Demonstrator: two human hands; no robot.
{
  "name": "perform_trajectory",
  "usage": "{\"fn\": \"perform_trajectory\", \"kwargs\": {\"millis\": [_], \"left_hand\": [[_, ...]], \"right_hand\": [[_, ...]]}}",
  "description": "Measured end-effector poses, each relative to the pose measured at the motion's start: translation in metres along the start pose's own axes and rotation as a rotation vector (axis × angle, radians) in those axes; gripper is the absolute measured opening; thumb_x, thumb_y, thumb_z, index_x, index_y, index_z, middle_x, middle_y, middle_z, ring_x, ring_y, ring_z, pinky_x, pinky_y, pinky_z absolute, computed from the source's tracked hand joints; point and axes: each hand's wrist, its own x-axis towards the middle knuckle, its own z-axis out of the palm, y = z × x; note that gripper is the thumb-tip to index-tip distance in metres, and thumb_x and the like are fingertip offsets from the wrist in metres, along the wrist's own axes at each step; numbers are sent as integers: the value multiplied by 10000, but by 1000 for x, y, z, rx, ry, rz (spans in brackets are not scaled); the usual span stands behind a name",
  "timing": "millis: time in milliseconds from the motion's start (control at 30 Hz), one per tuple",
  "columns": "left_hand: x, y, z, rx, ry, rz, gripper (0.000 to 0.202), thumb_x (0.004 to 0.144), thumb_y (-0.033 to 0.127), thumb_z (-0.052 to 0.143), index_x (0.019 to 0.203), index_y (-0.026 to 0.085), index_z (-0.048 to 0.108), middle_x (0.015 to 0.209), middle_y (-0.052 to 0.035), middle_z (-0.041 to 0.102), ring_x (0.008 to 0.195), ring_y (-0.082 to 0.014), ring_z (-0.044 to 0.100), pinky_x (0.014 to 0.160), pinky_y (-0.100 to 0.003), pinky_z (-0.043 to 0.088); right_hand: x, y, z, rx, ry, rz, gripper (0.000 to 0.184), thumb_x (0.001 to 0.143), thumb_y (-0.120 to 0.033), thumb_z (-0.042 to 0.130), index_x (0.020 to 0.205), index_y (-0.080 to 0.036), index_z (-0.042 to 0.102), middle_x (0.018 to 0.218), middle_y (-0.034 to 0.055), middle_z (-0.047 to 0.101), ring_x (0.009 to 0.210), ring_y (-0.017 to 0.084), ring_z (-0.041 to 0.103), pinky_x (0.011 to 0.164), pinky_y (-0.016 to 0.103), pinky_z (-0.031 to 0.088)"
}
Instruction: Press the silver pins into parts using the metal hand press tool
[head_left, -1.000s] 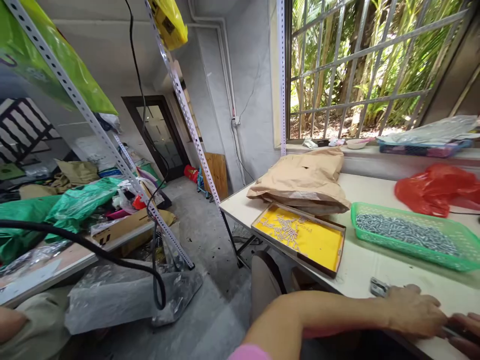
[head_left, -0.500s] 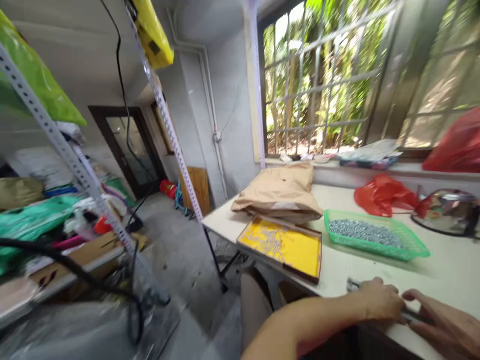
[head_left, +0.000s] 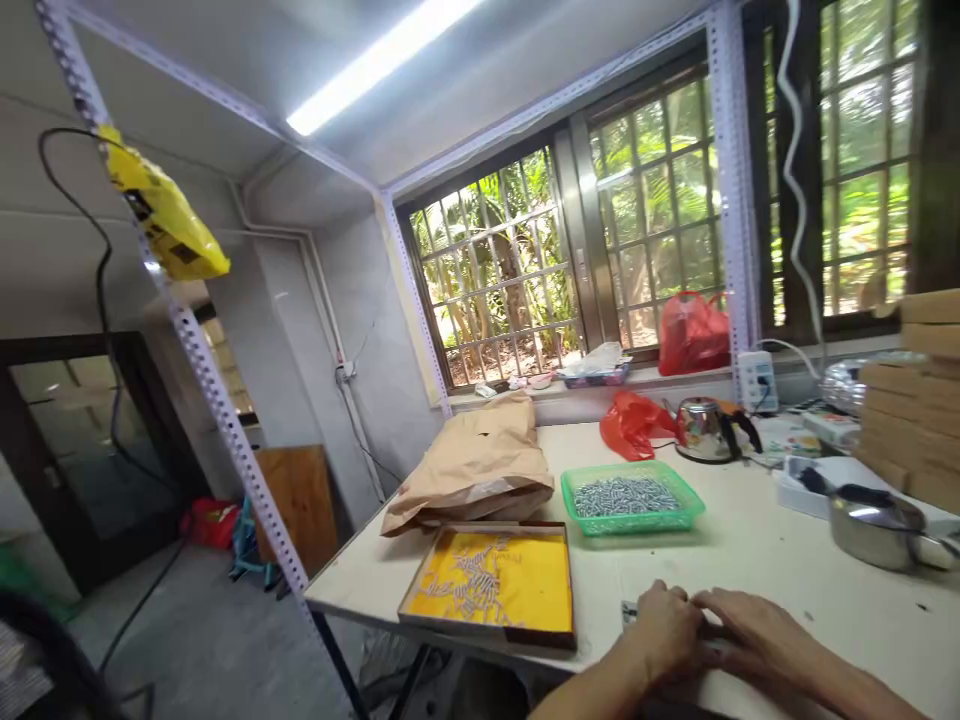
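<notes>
Near the front edge of the table (head_left: 750,560), my left hand (head_left: 664,630) is closed around a grey metal piece (head_left: 628,612). Only its short end sticks out past the knuckles, so its exact kind is hidden. Close beside it, my right hand (head_left: 757,640) curls over a dark, narrow part between the two hands; whether this belongs to the same piece I cannot tell. To the left lies a shallow box (head_left: 574,610) with a yellow bottom and many small metal pins (head_left: 480,585) scattered in it. Behind the hands, a green plastic basket (head_left: 694,500) holds a heap of small grey metal parts (head_left: 622,496).
A brown paper sack (head_left: 480,450) lies behind the box. Farther back are a red plastic bag (head_left: 630,425) and a steel kettle (head_left: 703,428). At right stand a metal pot (head_left: 874,530) and stacked cardboard boxes (head_left: 907,430). A perforated metal post (head_left: 225,400) rises at the table's left.
My view has turned to the right and tilted up, bringing the kettle, pot and cardboard fully in. Both hands stay close together around the piece at the table's front edge.
</notes>
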Motion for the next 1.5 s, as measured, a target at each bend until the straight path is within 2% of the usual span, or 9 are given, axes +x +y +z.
{"fn": "perform_trajectory", "kwargs": {"millis": [167, 467, 600, 800, 933, 1033, 1200, 1367, 1500], "left_hand": [[-5, 1, -10, -52, 3, -51, 539, 830, 587, 545, 1058, 121, 689, 972, -139, 679, 916, -263, 610, 798, -343, 462], [-14, 7, -17, -111, -29, -82, 527, 879, 556, 465, 1124, 134, 665, 1023, -151, 654, 988, -274, 583, 825, -366, 473], [-16, 6, -14, -160, -12, -104, 490, 869, 542, 492, 1142, 169, 654, 1047, -141, 645, 1027, -283, 563, 803, -371, 482], [-13, 2, 0, -177, 23, -101, 468, 863, 543, 507, 1134, 189, 650, 1046, -123, 640, 1043, -282, 543, 791, -368, 492], [-16, 9, -5, -182, 31, -104, 471, 876, 559, 488, 1128, 194, 646, 1060, -111, 629, 1043, -277, 536, 772, -360, 501], [-15, 10, -11, -199, 45, -83, 409, 877, 532, 515, 1102, 219, 653, 1074, -87, 617, 1059, -266, 527, 777, -351, 500], [-8, 6, -10, -231, 40, -35, 375, 886, 502, 526, 1093, 217, 652, 1074, -71, 608, 1047, -254, 524, 752, -344, 503], [-7, 6, -12, -223, 63, -60, 362, 869, 471, 575, 1089, 195, 652, 1060, -65, 611, 1031, -250, 520, 744, -349, 502], [-3, 6, -15, -243, 46, -82, 319, 895, 423, 554, 1056, 170, 661, 1054, -71, 607, 1047, -246, 511, 749, -358, 504]], "right_hand": [[0, -6, -16, -5, -149, 6, 405, 670, -247, 575, 1068, -268, 649, 981, 59, 697, 929, 262, 646, 820, 355, 484], [-3, -4, -17, 3, -185, 23, 448, 651, -184, 565, 1083, -263, 656, 949, 56, 692, 910, 258, 644, 800, 353, 472], [-3, -1, -12, -6, -160, 46, 444, 652, -211, 579, 1083, -277, 667, 912, 44, 701, 878, 253, 650, 775, 344, 476], [-6, 0, -15, 42, -146, 109, 415, 679, -320, 612, 1088, -298, 676, 940, 39, 711, 883, 258, 656, 751, 331, 488], [-13, -4, -28, 46, -157, 82, 453, 792, -478, 540, 1169, -253, 650, 975, 74, 698, 917, 252, 642, 789, 334, 478], [-16, -2, -32, -13, -200, 117, 507, 803, -551, 527, 1181, -236, 649, 943, 76, 692, 880, 249, 643, 755, 327, 474], [-15, 12, -28, -120, -307, 96, 455, 833, -583, 508, 1054, -240, 711, 847, 66, 674, 781, 238, 642, 636, 297, 442], [-15, 23, -26, -30, -287, -54, 450, 902, -541, 437, 1078, -212, 690, 951, 98, 663, 884, 238, 624, 737, 325, 460], [-12, 24, -24, 11, -257, -59, 451, 937, -532, 385, 1023, -202, 679, 886, 97, 641, 846, 238, 607, 749, 357, 459]]}}
